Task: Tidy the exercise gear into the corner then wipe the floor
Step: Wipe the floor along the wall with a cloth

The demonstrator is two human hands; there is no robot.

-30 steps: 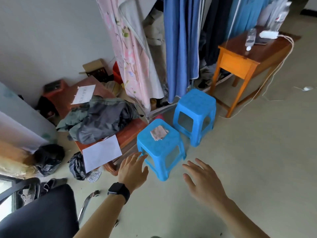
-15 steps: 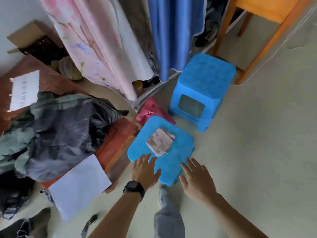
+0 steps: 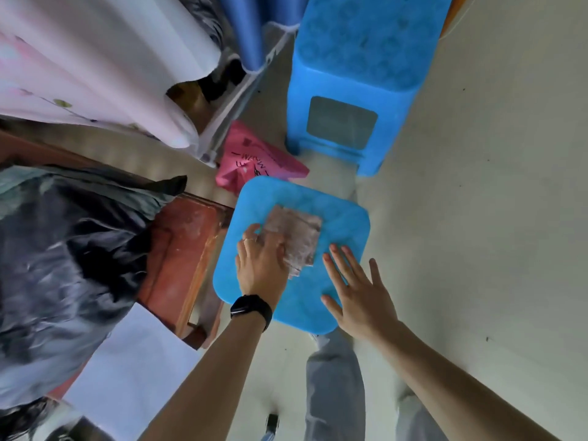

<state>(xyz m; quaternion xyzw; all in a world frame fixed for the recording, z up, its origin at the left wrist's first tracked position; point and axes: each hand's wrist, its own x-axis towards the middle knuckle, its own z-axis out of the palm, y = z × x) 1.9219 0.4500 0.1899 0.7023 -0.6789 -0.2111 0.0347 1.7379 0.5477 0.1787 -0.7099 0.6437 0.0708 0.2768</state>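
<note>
A folded greyish-pink cloth (image 3: 297, 238) lies on top of the near blue plastic stool (image 3: 343, 218). My left hand (image 3: 261, 262), with a black watch on the wrist, rests on the cloth's left edge with the fingers curled onto it. Spread flat with its fingers apart, my right hand (image 3: 359, 291) hovers over the stool's right front part, just right of the cloth and holding nothing. A second blue stool (image 3: 359, 58) stands behind the first.
A red wooden low table (image 3: 181, 249) with dark clothes (image 3: 63, 265) and a white paper (image 3: 133, 377) stands at the left. A pink bag (image 3: 251, 160) lies on the floor between the stools. Hanging garments (image 3: 95, 58) fill the upper left. Pale floor (image 3: 493, 218) spreads to the right.
I have leaned in closer over the near stool. My left hand has moved forward onto the cloth, and my right hand has come over the stool top.
</note>
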